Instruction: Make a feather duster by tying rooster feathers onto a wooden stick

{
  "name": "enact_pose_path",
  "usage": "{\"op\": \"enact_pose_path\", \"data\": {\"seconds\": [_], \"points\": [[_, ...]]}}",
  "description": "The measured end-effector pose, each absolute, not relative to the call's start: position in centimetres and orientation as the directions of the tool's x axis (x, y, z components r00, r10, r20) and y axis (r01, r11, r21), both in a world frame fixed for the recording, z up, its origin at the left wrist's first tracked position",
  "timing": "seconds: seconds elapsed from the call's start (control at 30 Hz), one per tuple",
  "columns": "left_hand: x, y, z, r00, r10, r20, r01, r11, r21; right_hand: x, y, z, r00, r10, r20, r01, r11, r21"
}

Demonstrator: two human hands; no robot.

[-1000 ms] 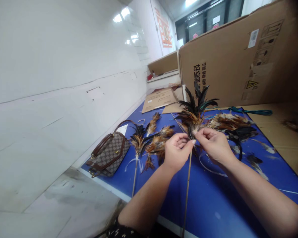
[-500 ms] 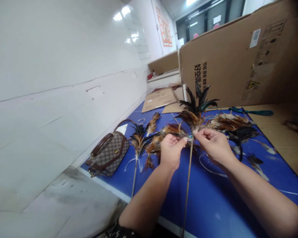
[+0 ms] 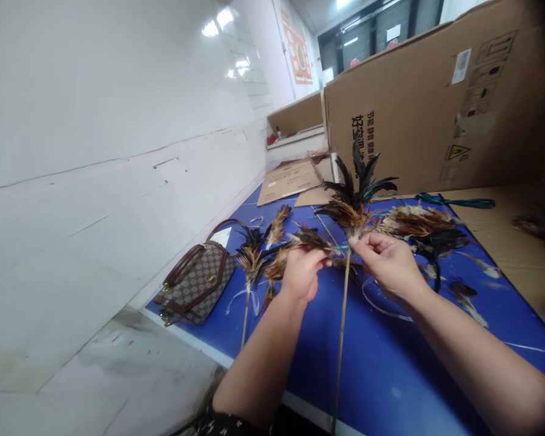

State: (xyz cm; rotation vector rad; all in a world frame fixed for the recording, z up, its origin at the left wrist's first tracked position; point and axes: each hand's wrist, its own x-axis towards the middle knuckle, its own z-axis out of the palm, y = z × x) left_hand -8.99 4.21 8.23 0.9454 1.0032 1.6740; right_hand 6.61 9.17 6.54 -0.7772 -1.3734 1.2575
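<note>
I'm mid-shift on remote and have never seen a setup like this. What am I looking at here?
There is no machine here: these are a person's bare hands, seen from one camera worn on the head, looking forward and down. The right hand pinches a feathered stick just below its dark and brown plumes. The left hand is beside some loose feathers; whether it grips any, I can't tell. On the blue tabletop lie a patterned handbag, a second feathered stick and, on the right, a pile of feathers. A large cardboard box stands behind.
</note>
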Motion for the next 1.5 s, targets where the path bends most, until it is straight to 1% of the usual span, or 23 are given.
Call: {"op": "enact_pose_path", "data": {"seconds": [0.1, 0.23, 0.33, 0.43, 0.53, 0.67, 0.8, 0.93, 1.0, 1.07, 1.17, 1.23, 1.3, 1.37, 1.4, 1.5], "points": [[-9.7, 4.3, 8.7, -0.296, 0.953, 0.063, -0.322, -0.161, 0.933, 6.5, 9.0, 6.6, -0.225, 0.94, 0.255, -0.191, 0.215, -0.958], [-10.4, 5.4, 8.8, -0.341, 0.94, -0.004, -0.245, -0.085, 0.966, 6.4, 9.0, 6.5, -0.234, 0.935, 0.266, -0.191, 0.224, -0.956], [-10.2, 6.2, 8.2, -0.407, 0.913, -0.029, -0.238, -0.076, 0.968, 6.4, 9.0, 6.4, -0.234, 0.935, 0.267, -0.193, 0.225, -0.955], [-9.1, 6.2, 7.3, -0.438, 0.899, 0.034, -0.275, -0.17, 0.946, 6.4, 9.1, 6.3, -0.243, 0.935, 0.256, -0.197, 0.211, -0.957], [-7.5, 5.7, 6.6, -0.402, 0.909, 0.11, -0.301, -0.244, 0.922, 6.3, 9.2, 6.1, -0.239, 0.936, 0.26, -0.182, 0.22, -0.958], [-5.8, 5.2, 6.1, -0.392, 0.912, 0.117, -0.325, -0.257, 0.91, 6.3, 9.2, 5.8, -0.233, 0.936, 0.265, -0.158, 0.232, -0.96], [-5.4, 5.1, 5.7, -0.431, 0.893, 0.129, -0.278, -0.267, 0.923, 6.3, 9.5, 5.5, -0.233, 0.936, 0.265, -0.173, 0.228, -0.958], [-5.4, 5.1, 5.2, -0.399, 0.907, 0.135, -0.257, -0.252, 0.933, 6.2, 9.9, 5.6, -0.203, 0.937, 0.284, -0.16, 0.254, -0.954], [-5.1, 4.6, 5.3, -0.379, 0.914, 0.143, -0.197, -0.23, 0.953, 6.3, 9.5, 6.1, -0.181, 0.94, 0.288, -0.139, 0.266, -0.954], [-4.9, 3.9, 5.4, -0.431, 0.883, 0.189, -0.023, -0.22, 0.975, 6.3, 8.9, 6.7, -0.175, 0.947, 0.268, -0.106, 0.252, -0.962], [-4.9, 3.6, 5.5, -0.438, 0.871, 0.223, 0.176, -0.16, 0.971, 6.0, 8.7, 6.9, -0.185, 0.97, 0.155, -0.138, 0.13, -0.982], [-4.9, 3.7, 5.6, -0.44, 0.864, 0.247, 0.258, -0.142, 0.956, 5.9, 9.0, 6.6, -0.189, 0.978, 0.087, -0.157, 0.057, -0.986], [-4.7, 3.5, 5.9, -0.422, 0.854, 0.304, 0.345, -0.158, 0.925, 5.9, 9.0, 6.5, -0.202, 0.978, 0.045, -0.192, 0.005, -0.981], [-4.3, 3.0, 6.2, -0.407, 0.844, 0.348, 0.387, -0.186, 0.903, 6.0, 8.7, 6.7, -0.218, 0.975, 0.033, -0.2, -0.011, -0.98], [-4.1, 2.7, 6.4, -0.406, 0.843, 0.353, 0.381, -0.195, 0.904, 6.1, 8.5, 6.8, -0.222, 0.975, 0.031, -0.197, -0.014, -0.98], [-3.9, 2.3, 6.4, -0.414, 0.86, 0.299, 0.288, -0.188, 0.939, 6.2, 8.1, 7.0, -0.25, 0.968, 0.031, -0.222, -0.026, -0.975]]}}
